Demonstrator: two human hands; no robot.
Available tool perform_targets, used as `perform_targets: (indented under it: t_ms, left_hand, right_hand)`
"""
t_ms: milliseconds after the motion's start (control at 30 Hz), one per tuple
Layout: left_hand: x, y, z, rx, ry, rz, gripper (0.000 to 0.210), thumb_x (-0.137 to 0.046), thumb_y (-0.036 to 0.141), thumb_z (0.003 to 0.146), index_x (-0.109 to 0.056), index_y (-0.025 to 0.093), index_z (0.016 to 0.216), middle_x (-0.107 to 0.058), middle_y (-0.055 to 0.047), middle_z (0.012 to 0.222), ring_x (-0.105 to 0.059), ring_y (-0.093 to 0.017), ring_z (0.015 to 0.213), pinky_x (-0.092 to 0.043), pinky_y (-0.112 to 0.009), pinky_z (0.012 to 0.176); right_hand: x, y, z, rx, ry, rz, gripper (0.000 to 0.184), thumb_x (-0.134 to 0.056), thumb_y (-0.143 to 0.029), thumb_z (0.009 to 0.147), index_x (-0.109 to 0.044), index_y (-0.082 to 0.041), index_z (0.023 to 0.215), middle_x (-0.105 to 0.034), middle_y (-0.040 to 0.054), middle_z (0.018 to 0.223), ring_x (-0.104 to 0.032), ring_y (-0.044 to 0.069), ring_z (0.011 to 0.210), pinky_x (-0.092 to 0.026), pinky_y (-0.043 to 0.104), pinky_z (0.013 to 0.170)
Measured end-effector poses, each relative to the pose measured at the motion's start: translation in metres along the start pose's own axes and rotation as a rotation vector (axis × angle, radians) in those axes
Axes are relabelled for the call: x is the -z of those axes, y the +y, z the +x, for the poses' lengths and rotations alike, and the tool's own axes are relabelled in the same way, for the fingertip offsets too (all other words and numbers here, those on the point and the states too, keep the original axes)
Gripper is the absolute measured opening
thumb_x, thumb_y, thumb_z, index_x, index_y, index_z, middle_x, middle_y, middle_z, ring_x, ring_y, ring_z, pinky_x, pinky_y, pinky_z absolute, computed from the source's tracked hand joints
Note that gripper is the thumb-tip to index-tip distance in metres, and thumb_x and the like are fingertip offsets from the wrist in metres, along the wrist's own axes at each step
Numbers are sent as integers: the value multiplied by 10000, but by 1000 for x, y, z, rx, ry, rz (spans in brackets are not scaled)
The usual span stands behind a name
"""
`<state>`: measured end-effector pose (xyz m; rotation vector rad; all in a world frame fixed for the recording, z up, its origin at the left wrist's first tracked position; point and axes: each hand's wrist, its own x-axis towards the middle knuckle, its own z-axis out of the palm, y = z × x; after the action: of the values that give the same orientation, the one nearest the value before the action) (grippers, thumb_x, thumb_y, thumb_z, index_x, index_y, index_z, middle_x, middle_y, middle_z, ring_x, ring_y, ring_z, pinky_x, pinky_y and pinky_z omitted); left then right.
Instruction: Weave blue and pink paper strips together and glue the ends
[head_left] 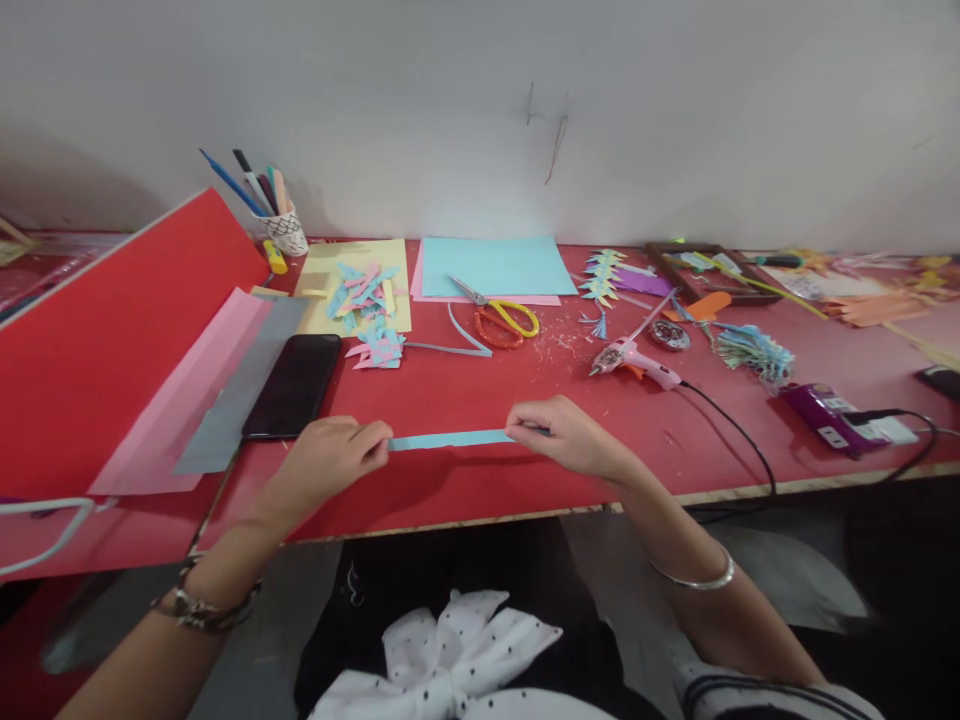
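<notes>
A narrow light-blue paper strip [450, 440] is stretched level above the front of the red table. My left hand [341, 460] pinches its left end, fingers closed. At the other end my right hand [562, 435] is closed on the strip too; something dark and thin shows between its fingers, too small to make out. Beyond the hands lie scissors [499, 312] with red and yellow handles and a pile of cut paper pieces [364, 295] in blue, pink and yellow. A smaller woven-looking paper piece [381, 347] rests nearer, with a pale strip running from it.
A black phone [292, 387] lies beside my left hand. To the right are a pink glue gun [634, 362] with its cord, a purple power socket [832, 418] and a brown tray [720, 270]. Blue paper sheets [495, 265] and a pen cup [285, 232] stand by the wall.
</notes>
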<state>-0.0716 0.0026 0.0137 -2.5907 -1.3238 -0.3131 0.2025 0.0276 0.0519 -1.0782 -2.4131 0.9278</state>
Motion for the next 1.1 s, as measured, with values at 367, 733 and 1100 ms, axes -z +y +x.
perform_targets:
  t_ms: [367, 733, 1100]
  left_hand:
    - [26, 13, 16, 72, 125, -183, 336, -243, 190, 867, -578, 173, 842, -619, -41, 765, -547, -164, 733, -368, -268, 662]
    - [23, 45, 62, -53, -88, -600, 305, -410, 277, 859, -542, 148, 617, -570, 9, 575, -486, -113, 540, -286, -227, 537]
    - [26, 33, 49, 127, -264, -878, 317, -380, 362, 834, -535, 155, 651, -531, 36, 579, -439, -92, 521, -303, -182, 519]
  right_hand:
    - [3, -12, -9, 35, -15, -305, 242, -403, -270, 847, -565, -156, 708, -556, -2, 599, -451, 86, 541, -270, 189, 539]
    - [-13, -23, 14, 187, 205, -520, 164, -399, -156, 704, -525, -170, 601, -424, -34, 462, -278, 76, 447, -153, 208, 470]
    - [-6, 8, 0, 243, 380, -565, 179, -351, -117, 622, -480, -163, 507, -315, -55, 409, -241, 53, 404, -172, 178, 440]
